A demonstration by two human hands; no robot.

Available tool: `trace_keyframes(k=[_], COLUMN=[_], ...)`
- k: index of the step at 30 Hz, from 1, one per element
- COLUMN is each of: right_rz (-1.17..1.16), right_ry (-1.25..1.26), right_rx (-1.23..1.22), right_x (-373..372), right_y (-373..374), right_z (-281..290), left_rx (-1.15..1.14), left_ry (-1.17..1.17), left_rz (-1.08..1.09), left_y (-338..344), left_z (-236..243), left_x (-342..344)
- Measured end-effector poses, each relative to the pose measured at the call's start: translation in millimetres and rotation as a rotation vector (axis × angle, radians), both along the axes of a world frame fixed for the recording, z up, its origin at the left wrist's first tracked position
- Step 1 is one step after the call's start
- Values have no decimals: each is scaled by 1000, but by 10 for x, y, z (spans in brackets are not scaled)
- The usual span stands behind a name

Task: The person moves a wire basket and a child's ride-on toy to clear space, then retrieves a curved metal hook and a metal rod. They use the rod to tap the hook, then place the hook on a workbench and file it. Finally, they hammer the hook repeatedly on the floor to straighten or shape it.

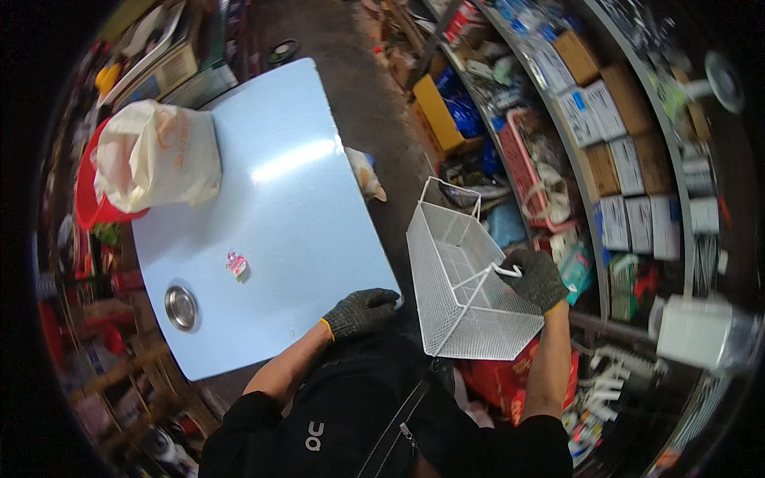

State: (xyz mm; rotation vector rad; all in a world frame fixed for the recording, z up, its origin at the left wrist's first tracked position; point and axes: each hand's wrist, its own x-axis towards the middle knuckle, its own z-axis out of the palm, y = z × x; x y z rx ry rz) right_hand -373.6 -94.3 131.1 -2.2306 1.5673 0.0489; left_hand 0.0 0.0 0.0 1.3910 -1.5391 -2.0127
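Note:
My right hand (535, 280), in a dark knit glove, is closed round the white handle of a wire mesh basket (446, 243). The basket hangs tilted to the right of the table, with a second handle at its far end. My left hand (361, 312), gloved the same way with a yellow cuff edge, lies back-up on the near right corner of the pale blue table (311, 239). Its fingers stretch to the right, and their tips are partly hidden at the edge. I see nothing held in it.
On the table are a small pink packaged item (237, 265), a round metal dish (182, 307) and a white bag (163, 155) by a red basin (89, 187). What looks like a white-and-orange cat (366, 175) is beside the table. Packed shelves (586, 159) line the right.

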Motion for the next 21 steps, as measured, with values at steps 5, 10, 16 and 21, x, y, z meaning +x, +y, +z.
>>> trace_keyframes(k=[5,10,16,21], right_rz=[186,262,318,456], right_ry=[-175,-255,-304,-340], right_rx=[-120,-90,-84,-143], right_x=[-185,-273,-97,217], right_y=[-838,-1670,-2634,-3498], right_z=[27,24,270,426], left_rx=[-89,46,3,-39], left_ry=[-137,-35,-29,-77], left_rz=[428,917,1194,1430], left_y=[-302,-522,-696,-668], left_z=[-275,-218,-67,69], left_x=[-193,-358,-538,-627])
